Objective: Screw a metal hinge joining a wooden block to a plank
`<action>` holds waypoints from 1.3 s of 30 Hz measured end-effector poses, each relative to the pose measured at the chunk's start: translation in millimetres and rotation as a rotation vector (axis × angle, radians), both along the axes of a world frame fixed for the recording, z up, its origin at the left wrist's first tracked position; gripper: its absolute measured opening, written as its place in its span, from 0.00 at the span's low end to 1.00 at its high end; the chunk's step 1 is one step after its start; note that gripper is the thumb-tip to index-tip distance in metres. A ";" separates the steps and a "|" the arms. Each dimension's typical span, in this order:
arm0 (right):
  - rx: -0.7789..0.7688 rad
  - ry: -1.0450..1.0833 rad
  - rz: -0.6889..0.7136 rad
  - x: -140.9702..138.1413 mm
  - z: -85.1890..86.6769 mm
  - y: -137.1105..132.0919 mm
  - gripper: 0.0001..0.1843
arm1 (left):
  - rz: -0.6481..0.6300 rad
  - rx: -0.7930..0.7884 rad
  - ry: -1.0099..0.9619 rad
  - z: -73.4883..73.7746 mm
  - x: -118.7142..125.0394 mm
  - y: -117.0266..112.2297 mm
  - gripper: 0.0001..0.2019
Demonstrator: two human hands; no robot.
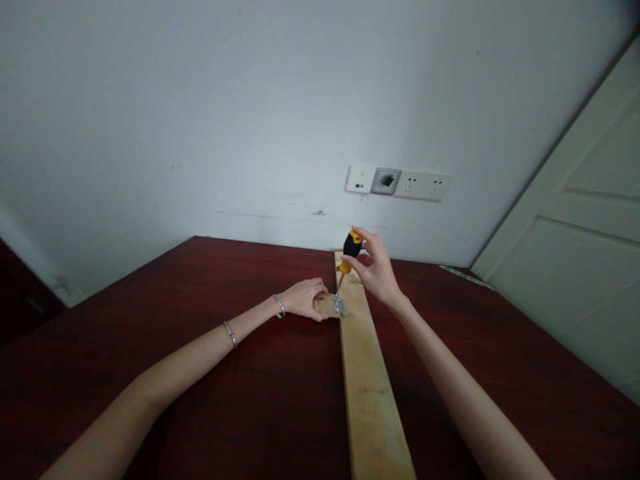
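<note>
Yellow and black, our screwdriver [345,267] leans tip-down at the metal fitting [339,307] by the board's [367,373] edge; light and rigid, we judge, best held by the handle [353,245] our right hand [376,270] pinches. Our left hand [303,298] clasps a wooden block [325,306].

Metal hinge [340,307], matt wooden plank [371,380]

Beyond the far edge of the dark red, wood-grained table [260,413], a bluish-white wall [225,120], with dark scuffs [319,212] low down, just above that edge. Over the right half of the far edge, side by side on the wall: a small white plate [359,180], a grey-framed plate [386,181] and a wide white socket plate [423,186]. Past the right edge, a pale panelled door [590,227]. Past the left edge, a dark reddish surface [23,290]. Dim, cool light throughout.
</note>
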State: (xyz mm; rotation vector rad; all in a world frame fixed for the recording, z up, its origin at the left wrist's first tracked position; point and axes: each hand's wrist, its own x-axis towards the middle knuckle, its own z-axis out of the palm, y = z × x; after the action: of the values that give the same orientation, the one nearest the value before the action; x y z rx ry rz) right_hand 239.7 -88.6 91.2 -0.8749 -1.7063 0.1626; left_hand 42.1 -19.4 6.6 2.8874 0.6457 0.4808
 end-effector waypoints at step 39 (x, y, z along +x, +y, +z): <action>-0.067 0.209 0.176 6.3 12.4 -13.1 0.30 | -0.004 -0.027 -0.011 -0.5 -0.4 -0.4 0.28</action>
State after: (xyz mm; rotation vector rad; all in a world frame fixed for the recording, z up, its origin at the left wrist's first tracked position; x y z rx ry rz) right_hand 246.0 -101.7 103.6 -0.7288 -1.5865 0.4175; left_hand 41.6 -19.8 6.1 2.8579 0.6395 0.4828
